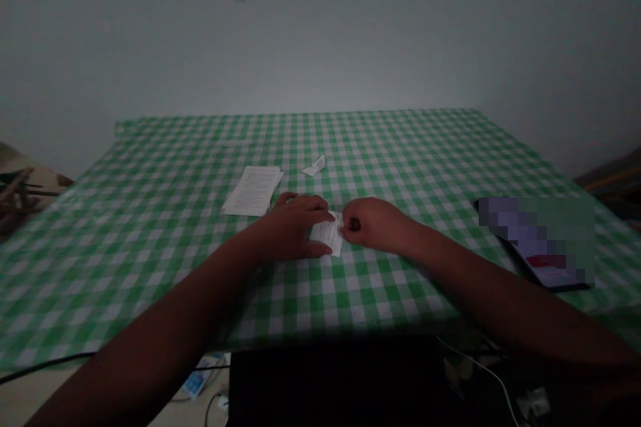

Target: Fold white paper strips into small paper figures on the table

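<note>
A small sheet of printed paper [328, 233] lies on the checked tablecloth, partly covered by my hands. My left hand [295, 227] rests over its left side with fingers and thumb spread, pressing on it. At the right edge of the sheet, my right hand [370, 223] is closed, fingertips and thumb pinched on the paper. Just beyond my left hand sits a stack of printed sheets [254, 190]. Farther back lies a small folded piece of paper [315, 166], one part sticking up.
A green and white checked cloth [400, 153] covers the table. To the right lies a tablet or phone [551, 273], its screen blurred out. Behind the table stands a pale wall [320, 47]. A white cable [493, 373] and a black cable [45, 363] run near the front edge.
</note>
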{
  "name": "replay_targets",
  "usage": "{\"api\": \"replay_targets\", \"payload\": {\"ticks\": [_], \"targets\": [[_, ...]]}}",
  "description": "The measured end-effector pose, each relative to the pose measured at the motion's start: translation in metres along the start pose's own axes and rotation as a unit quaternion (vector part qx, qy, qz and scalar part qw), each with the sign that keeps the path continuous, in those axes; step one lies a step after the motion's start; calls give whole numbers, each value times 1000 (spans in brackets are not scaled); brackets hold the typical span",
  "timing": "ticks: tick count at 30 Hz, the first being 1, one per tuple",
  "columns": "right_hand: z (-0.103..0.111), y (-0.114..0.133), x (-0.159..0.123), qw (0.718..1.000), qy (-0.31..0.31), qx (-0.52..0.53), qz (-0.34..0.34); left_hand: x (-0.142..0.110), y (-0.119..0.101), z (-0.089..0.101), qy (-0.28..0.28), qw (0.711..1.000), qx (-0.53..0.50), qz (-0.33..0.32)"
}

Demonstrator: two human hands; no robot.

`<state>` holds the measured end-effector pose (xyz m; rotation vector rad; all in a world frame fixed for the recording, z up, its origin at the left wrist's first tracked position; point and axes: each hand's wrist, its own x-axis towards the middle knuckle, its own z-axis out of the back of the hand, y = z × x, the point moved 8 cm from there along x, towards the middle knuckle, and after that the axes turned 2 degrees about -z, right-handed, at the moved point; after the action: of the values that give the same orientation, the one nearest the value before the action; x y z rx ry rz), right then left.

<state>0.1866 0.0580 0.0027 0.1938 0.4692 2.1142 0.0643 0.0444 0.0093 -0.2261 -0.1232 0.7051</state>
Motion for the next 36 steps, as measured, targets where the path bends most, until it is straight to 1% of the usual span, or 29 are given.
{"api": "replay_targets", "payload": {"ticks": [2,4,6,9,11,13,17,19,21,23,26,28,29,31,34,36], "targets": [[-8,16,-9,999,22,-3,49,0,0,0,4,1000,2,0],[-14,25,-15,996,42,-10,72,-1,0,0,5,1000,3,-3],[-14,22,-15,998,43,-14,53,-1,0,0,5,1000,2,-4],[-5,6,-7,1000,17,-21,-6,-1,0,0,6,1000,-1,-4],[0,0,-4,999,5,-27,-22,-1,1,-1,6,1000,-2,-3],[0,3,-5,999,8,-30,-11,-1,1,-1,6,1000,-2,0],[-11,22,-14,998,39,-25,43,-1,1,0,7,1000,0,2],[-13,23,-15,998,46,-18,45,-1,0,0,7,1000,0,0],[-11,13,-11,999,37,-14,13,-2,0,1,6,1000,1,1],[-3,-5,-2,999,3,-23,-37,-2,0,1,4,1000,2,2],[9,-26,8,995,-36,-31,-83,-1,0,0,4,1000,3,2],[15,-33,11,993,-56,-38,-99,-1,0,0,5,1000,2,1],[16,-32,11,993,-60,-39,-97,-1,0,0,6,1000,3,2],[14,-24,8,996,-53,-33,-69,-2,1,0,5,1000,3,3],[4,-8,2,1000,-21,-4,-19,-3,1,0,5,1000,1,4],[1,-5,0,1000,-9,5,-12,-3,1,0,4,1000,-1,3]]}}
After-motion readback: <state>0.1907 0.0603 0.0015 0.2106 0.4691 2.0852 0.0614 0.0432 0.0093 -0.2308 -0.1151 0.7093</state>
